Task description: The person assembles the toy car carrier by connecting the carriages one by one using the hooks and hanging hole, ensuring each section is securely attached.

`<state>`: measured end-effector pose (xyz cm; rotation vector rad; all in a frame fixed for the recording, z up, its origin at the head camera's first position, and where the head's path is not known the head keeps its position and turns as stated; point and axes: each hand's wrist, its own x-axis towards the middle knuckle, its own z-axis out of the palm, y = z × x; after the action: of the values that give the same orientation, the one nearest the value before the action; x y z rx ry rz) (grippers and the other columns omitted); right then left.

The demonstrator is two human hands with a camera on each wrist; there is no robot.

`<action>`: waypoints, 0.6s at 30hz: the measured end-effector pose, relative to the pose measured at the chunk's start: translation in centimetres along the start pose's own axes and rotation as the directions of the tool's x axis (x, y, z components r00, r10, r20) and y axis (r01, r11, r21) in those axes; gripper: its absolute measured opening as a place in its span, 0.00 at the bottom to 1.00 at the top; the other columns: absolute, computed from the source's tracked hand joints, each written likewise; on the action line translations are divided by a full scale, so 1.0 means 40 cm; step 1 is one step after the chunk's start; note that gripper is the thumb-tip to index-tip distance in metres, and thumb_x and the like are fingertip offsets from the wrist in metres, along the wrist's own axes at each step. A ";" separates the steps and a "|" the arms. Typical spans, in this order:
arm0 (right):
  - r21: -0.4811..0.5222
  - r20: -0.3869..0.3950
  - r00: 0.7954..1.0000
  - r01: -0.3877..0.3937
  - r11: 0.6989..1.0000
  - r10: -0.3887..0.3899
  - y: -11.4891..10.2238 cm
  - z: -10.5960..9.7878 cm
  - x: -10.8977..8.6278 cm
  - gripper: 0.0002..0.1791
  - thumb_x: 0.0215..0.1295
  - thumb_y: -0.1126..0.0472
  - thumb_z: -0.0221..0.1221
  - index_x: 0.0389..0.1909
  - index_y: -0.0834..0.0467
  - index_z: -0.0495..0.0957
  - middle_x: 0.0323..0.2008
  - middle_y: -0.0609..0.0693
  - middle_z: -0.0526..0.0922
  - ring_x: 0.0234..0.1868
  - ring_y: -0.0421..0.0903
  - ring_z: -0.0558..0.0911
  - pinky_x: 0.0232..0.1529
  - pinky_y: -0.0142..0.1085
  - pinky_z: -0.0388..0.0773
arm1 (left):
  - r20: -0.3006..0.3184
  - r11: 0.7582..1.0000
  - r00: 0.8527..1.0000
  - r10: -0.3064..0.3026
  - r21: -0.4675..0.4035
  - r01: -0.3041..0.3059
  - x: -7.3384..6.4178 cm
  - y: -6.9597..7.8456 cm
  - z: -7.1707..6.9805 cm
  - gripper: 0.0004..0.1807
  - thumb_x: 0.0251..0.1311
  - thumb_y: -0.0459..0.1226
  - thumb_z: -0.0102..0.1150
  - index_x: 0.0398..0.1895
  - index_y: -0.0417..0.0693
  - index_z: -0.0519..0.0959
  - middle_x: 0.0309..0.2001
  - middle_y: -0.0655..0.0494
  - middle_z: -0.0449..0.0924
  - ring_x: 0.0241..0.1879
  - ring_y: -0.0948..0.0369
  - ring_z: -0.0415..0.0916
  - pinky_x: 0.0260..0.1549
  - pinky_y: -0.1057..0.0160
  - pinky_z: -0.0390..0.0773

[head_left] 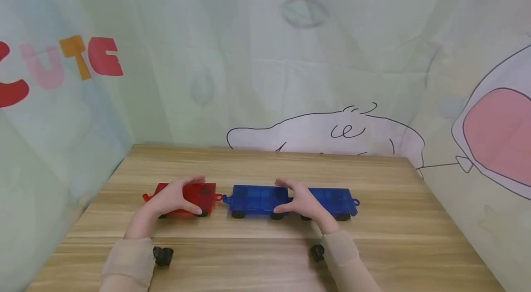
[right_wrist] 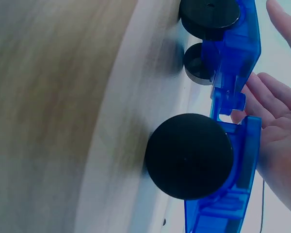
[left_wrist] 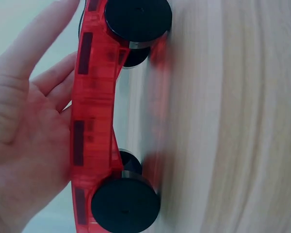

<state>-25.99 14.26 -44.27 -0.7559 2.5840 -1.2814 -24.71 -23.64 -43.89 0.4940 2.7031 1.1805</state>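
Observation:
A red see-through toy train car (head_left: 205, 195) with black wheels stands on the wooden table. My left hand (head_left: 174, 197) arches over it, thumb toward the near side and fingers toward the far side. The left wrist view shows the thumb beside the deck, not across the red side wall. To the right stand a blue car (head_left: 253, 200) and a second blue car (head_left: 333, 200), linked end to end. My right hand (head_left: 303, 201) spreads above their joint, its thumb apart from the cars in the right wrist view. Whether either palm touches is unclear.
The red car's ring (head_left: 218, 197) lies close to the blue car's hook (head_left: 226, 199); contact between them cannot be told. Wood-grain tabletop (head_left: 249, 255) spreads around the cars. A printed cloth (head_left: 249, 52) hangs behind the table and along its sides.

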 end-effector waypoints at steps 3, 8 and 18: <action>-0.011 0.008 1.000 -0.002 1.000 0.002 0.000 0.001 -0.001 0.45 0.50 0.59 0.74 0.68 0.68 0.65 0.64 0.60 0.74 0.70 0.59 0.67 0.70 0.57 0.60 | 0.002 1.000 1.000 -0.003 0.018 0.003 -0.002 0.001 0.002 0.53 0.40 0.45 0.79 0.70 0.35 0.63 0.68 0.36 0.66 0.66 0.38 0.61 0.62 0.35 0.64; -0.016 0.008 1.000 -0.005 1.000 0.005 0.000 0.001 0.002 0.45 0.50 0.59 0.74 0.68 0.68 0.65 0.64 0.60 0.74 0.70 0.59 0.68 0.70 0.56 0.60 | 0.001 0.999 1.000 -0.020 0.026 0.020 -0.003 0.002 0.003 0.53 0.39 0.44 0.80 0.69 0.36 0.64 0.68 0.36 0.66 0.66 0.38 0.61 0.62 0.34 0.64; -0.024 0.012 1.000 -0.003 1.000 0.003 0.007 0.004 0.005 0.42 0.50 0.60 0.74 0.66 0.68 0.68 0.64 0.60 0.75 0.69 0.56 0.70 0.70 0.53 0.61 | 0.002 0.999 1.000 -0.021 0.034 0.021 -0.003 -0.004 0.005 0.51 0.39 0.43 0.80 0.69 0.37 0.64 0.66 0.36 0.67 0.64 0.39 0.62 0.59 0.35 0.66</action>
<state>-26.20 14.18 -44.58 -0.7618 2.5942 -1.2434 -24.59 -23.66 -44.15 0.4703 2.7240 1.1299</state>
